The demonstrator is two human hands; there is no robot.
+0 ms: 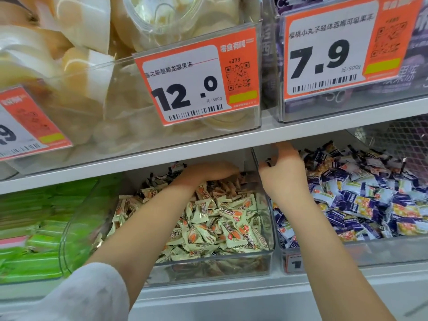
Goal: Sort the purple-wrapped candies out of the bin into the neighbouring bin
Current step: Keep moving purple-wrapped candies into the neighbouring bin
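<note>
Head: L hand [208, 172] deep in cream-candy bin [208, 262]; R hand [281, 167] pinches wrapper.

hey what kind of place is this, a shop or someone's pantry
Most likely a shop's bulk snack aisle: orange price tags marked per 500g on shelved clear bins of loose wrapped candies, and both hands reach into the bins.
</note>
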